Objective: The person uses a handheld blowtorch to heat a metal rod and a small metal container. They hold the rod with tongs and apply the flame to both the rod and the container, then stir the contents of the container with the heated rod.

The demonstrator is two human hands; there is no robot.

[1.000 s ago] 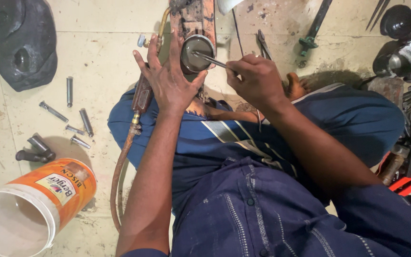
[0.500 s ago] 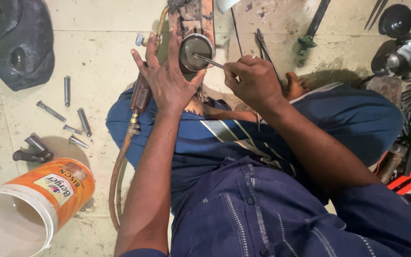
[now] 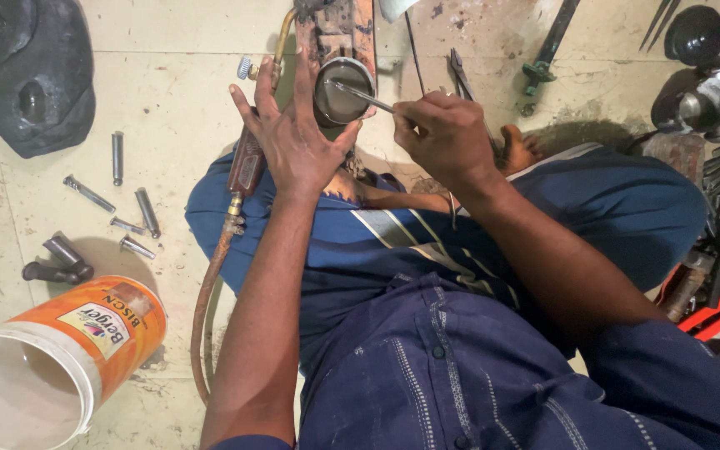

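Left hand: fingers spread wide, palm flat against the side of the round metal cup, steadying it at the upper middle of the frame.
Right hand: closed narrow around a thin metal rod, its tip reaching into the cup.
Cup: sits on a rusty metal block at the top edge; the inside looks grey and dull, possibly holding a little residue (too dim to tell).
Progress: judged from the rod inside the cup, the scraping or stirring is under way, not finished; nothing shows it done.
Bucket: orange, lower left, lying tilted, white inside with no contents showing.
Floor bits: several bolts scattered at the left; a hose runs beside the leg.
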